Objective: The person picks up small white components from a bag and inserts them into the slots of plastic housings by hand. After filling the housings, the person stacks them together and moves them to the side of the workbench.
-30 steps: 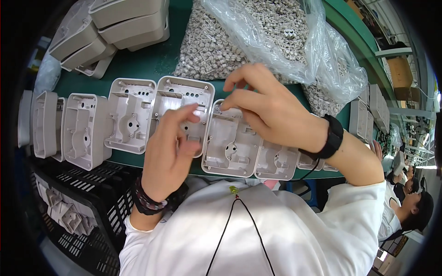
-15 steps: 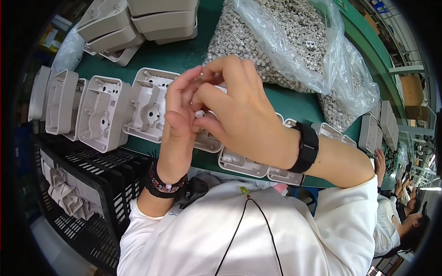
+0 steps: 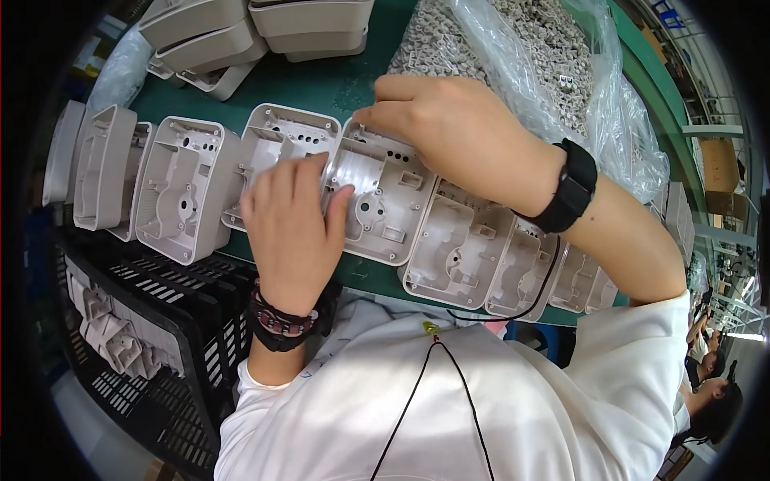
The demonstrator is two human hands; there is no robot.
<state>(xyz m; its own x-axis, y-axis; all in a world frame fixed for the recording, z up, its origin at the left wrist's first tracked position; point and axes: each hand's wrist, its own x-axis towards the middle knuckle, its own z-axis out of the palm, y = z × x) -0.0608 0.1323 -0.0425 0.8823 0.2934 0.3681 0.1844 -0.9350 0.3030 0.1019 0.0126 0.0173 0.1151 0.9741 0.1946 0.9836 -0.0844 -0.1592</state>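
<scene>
A row of light-grey plastic housings lies with their open sides up along the near edge of the green bench. My right hand (image 3: 445, 116) reaches over the centre housing (image 3: 409, 196), its fingers pressed together at that housing's far left corner. Whatever those fingertips hold is hidden. My left hand (image 3: 293, 224) is palm down with fingers stretched out and thumb apart. It hangs over the near right part of the neighbouring housing (image 3: 261, 132), its thumb close to the centre housing's left wall.
Behind the row, a clear plastic bag (image 3: 521, 48) holds many small grey plastic pieces. Stacked housings (image 3: 309, 24) stand at the far left of the green bench (image 3: 345, 80). A black slatted crate (image 3: 184, 321) sits at lower left. Other people (image 3: 710, 401) are at right.
My hands were together with a small white piece between the fingers. They have parted: the right moved to the centre housing's far corner, the left opened over the housing beside it.
</scene>
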